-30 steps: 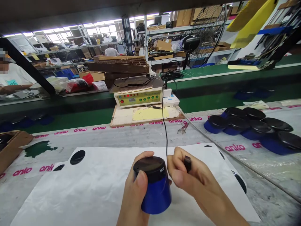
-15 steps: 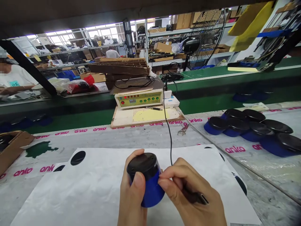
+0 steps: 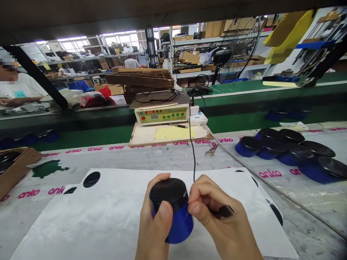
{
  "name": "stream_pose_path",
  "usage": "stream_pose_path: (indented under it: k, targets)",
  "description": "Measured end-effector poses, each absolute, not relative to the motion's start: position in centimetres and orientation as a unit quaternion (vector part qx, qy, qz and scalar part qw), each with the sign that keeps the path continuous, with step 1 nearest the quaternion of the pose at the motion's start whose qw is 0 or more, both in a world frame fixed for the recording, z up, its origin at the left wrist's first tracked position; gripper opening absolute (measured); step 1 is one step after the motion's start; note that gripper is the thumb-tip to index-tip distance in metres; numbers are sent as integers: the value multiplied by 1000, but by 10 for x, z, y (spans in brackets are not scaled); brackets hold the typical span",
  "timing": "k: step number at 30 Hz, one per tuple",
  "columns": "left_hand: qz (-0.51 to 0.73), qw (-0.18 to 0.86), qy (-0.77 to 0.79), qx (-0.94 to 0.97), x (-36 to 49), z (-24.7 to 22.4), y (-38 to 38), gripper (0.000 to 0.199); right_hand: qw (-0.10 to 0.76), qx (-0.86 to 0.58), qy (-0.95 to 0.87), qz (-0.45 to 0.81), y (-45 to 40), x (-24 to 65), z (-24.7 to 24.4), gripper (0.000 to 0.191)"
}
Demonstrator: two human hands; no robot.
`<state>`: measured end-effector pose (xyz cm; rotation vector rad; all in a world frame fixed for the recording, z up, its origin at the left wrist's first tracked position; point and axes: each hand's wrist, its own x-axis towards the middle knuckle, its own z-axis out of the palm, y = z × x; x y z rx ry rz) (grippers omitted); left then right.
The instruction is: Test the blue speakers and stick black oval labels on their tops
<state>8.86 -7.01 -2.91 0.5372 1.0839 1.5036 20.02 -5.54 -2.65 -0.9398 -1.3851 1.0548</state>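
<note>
A blue round device with a glossy black top [image 3: 179,224] is held tilted over a white sheet [image 3: 97,220]. Around its left side wraps my left hand [image 3: 155,220], thumb on the front. My right hand [image 3: 221,216] is closed at the device's right edge, thumb and forefinger pinched together there. Across its palm lies a dark connector [image 3: 223,211], held by the other fingers. A black cable [image 3: 193,155] runs down from the tester box to behind my right hand. Whatever sits between the pinched fingertips is too small to make out.
Several blue-and-black devices [image 3: 295,153] stand at the right. A tester box [image 3: 162,115] with lit buttons rests on a board at the back. An open carton [image 3: 20,169] is at the left edge. A person [image 3: 21,86] sits across the green conveyor [image 3: 81,130]. Black discs lie around the sheet.
The device and my left hand have shifted slightly right and down in view. My right hand has turned a little, its fingertips still at the device's edge.
</note>
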Motion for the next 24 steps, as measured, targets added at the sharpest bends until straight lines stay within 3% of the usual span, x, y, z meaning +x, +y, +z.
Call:
stream_pose_path:
  k: [4, 8, 11, 17, 24]
  targets:
    - [649, 582, 446, 203, 86, -25, -68, 58, 563, -361, -611, 424, -57, 204, -26, 29]
    - [660, 575, 436, 207, 85, -23, -68, 56, 575, -385, -594, 410, -57, 204, -33, 11]
    - [654, 554, 458, 236, 83, -28, -69, 60, 546, -390, -589, 451, -54, 203, -33, 9]
    - [628, 496, 513, 309, 80, -33, -75, 68, 529, -367, -622, 445, -53, 203, -30, 18]
    - [653, 494, 513, 258, 82, -28, -71, 71, 537, -325, -653, 424, -59, 209, -29, 27]
